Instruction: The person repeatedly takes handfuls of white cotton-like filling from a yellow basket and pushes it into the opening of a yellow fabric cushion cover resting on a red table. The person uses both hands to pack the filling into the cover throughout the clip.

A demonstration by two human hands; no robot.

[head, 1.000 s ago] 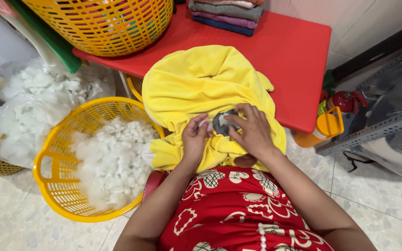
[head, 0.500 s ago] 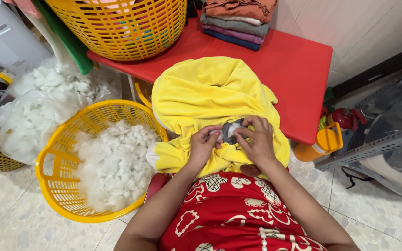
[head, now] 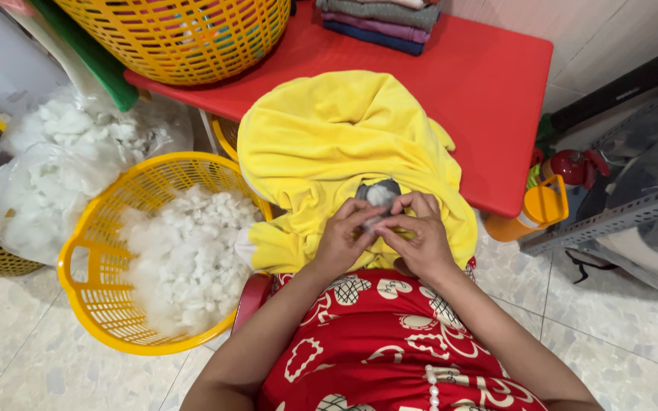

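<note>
Even, bright indoor light, seemingly from overhead, falls on the scene; shadows are soft and short, pooling beneath the red table (head: 489, 84) and under the hands. Colours are saturated, with mild sheen on the floor tiles (head: 24, 358). Focus is sharp centrally; wide-angle distortion bends the edges slightly.

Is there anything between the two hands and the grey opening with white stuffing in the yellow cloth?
Nothing visible. The left hand and right hand already rest on the yellow cloth, fingertips at the grey opening with white stuffing.
</note>
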